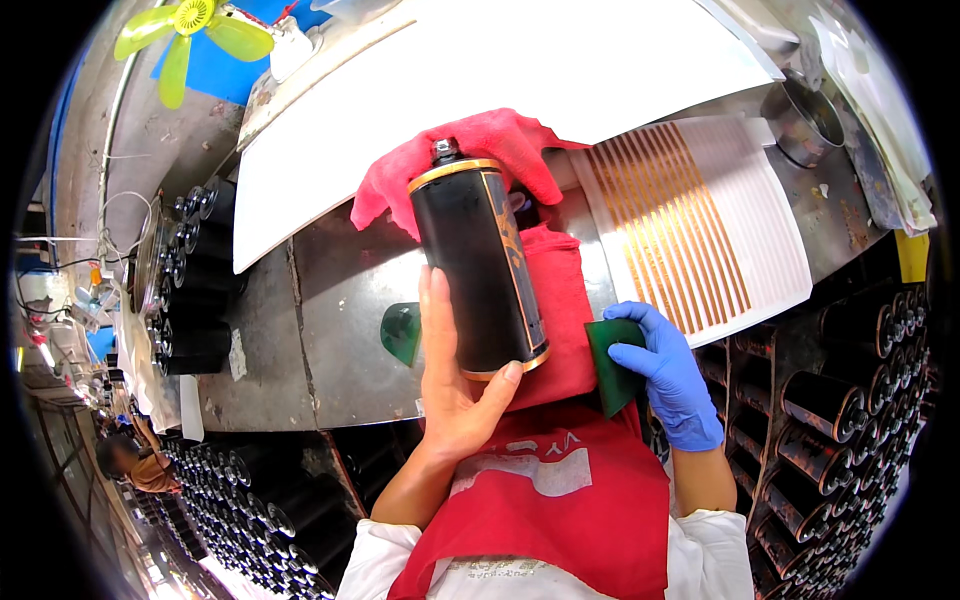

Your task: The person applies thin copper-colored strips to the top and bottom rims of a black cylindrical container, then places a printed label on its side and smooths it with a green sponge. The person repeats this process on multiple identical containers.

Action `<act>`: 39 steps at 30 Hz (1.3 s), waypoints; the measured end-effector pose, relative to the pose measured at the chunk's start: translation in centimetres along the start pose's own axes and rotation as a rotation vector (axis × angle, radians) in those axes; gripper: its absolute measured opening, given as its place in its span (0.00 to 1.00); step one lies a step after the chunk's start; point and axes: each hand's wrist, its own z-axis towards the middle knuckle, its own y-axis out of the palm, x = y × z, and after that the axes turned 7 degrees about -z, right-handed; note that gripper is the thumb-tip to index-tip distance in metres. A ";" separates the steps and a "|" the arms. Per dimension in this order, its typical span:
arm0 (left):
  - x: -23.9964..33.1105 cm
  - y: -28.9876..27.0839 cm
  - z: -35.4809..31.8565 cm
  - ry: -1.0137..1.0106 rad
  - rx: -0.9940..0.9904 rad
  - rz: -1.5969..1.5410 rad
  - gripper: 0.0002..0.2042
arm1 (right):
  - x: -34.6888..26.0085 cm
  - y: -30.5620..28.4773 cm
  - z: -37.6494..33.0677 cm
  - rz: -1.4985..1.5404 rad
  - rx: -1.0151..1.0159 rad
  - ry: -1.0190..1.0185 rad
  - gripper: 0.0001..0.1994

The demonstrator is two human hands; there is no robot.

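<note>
My bare left hand [456, 395] supports a black cylinder [465, 270] with gold bands at both ends, its fingers along the left side and its thumb by the lower rim. A short neck tops the cylinder, and a gold-patterned panel runs down its right side. Behind and beside it lies a red cloth [562, 310], bunched at the far end. In a blue glove, my right hand [668, 375] grips a flat green scraper [612, 372] between thumb and fingers. Another green piece [400, 332] rests on the metal table left of the cylinder.
A sheet with gold strips [680, 230] lies at the right, near a metal pot [803, 120]. White board [520, 70] covers the table's far side. Black cylinders stand at the left [195, 345] and fill racks at the right [825, 405]. A green fan [192, 18] is at the upper left.
</note>
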 end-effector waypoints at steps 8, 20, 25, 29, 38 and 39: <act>0.0 0.2 0.1 0.037 -0.012 0.120 0.45 | -0.1 0.2 0.1 -0.018 -0.006 -0.008 0.21; 0.3 0.2 0.0 0.055 -0.007 0.241 0.48 | -1.6 2.4 -1.4 -0.156 0.159 -0.242 0.20; 0.1 -0.1 0.5 0.193 -0.065 0.369 0.51 | -3.3 6.9 -2.7 -0.517 0.033 -0.519 0.16; -0.1 -0.8 0.4 0.105 -0.108 0.131 0.49 | -3.2 6.4 -2.2 -0.495 0.117 -0.447 0.15; 0.6 0.3 0.7 0.167 -0.004 0.332 0.46 | -1.3 3.8 -1.7 -0.399 0.268 -0.337 0.16; 0.8 0.3 0.8 0.188 -0.009 0.390 0.47 | -1.2 3.9 -1.8 -0.420 0.280 -0.351 0.16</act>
